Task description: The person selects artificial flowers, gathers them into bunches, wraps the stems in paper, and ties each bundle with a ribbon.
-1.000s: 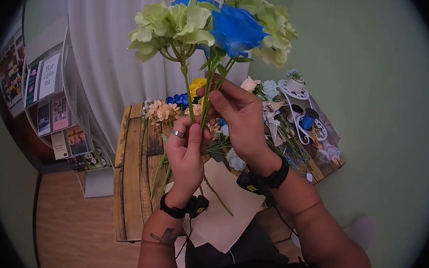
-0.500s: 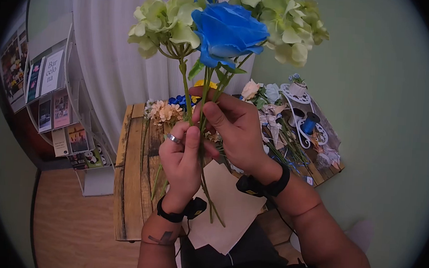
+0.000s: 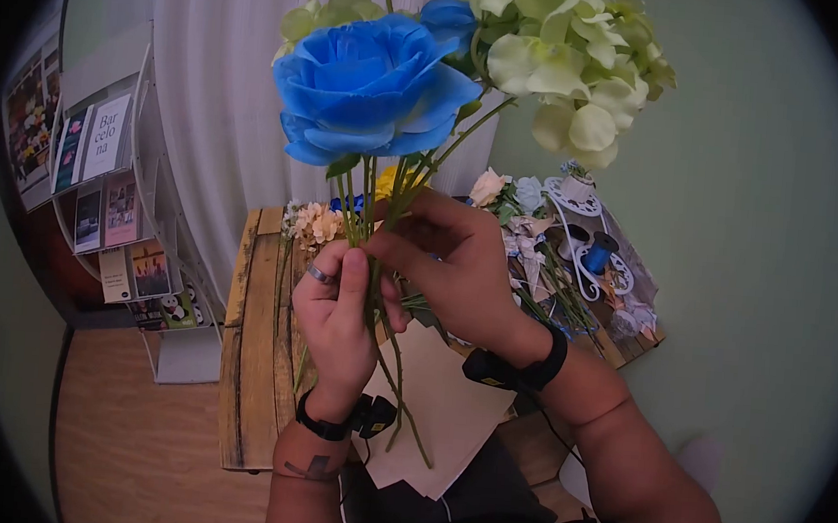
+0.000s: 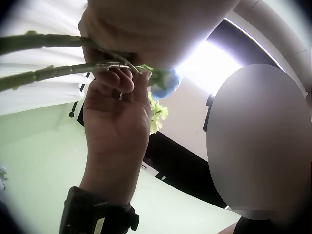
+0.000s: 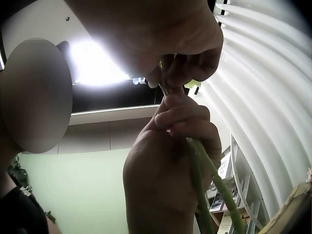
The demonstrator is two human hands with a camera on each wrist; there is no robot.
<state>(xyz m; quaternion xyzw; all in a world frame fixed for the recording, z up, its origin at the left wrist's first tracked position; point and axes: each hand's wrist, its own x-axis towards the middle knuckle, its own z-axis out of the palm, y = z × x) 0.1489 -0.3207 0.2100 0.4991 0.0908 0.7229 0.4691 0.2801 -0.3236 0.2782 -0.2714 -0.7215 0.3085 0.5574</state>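
Note:
My left hand (image 3: 338,329) grips a bundle of green stems (image 3: 371,297), its thumb upright along them and a ring on one finger. Just above and to the right, my right hand (image 3: 457,269) pinches the stems between thumb and fingers. Over the hands spread a large blue rose (image 3: 368,88), a second blue rose (image 3: 447,21) partly behind, and pale green hydrangeas (image 3: 569,63). Crossed stem ends hang below my left hand. In the left wrist view, thick stems (image 4: 44,74) run out to the left; the right wrist view has the stems (image 5: 219,187) below the gripping fingers.
Beige paper sheets (image 3: 429,398) lie at the near edge of the wooden table (image 3: 253,347). Peach flowers (image 3: 317,225), a blue spool (image 3: 598,253), a white metal stand (image 3: 579,203) and cut stems lie farther back. A magazine rack (image 3: 151,272) stands at left.
The large blue rose has come nearer and moved left, while the right hydrangeas have spread rightward. My left hand has shifted slightly left and down, and the lower stems have swung with it.

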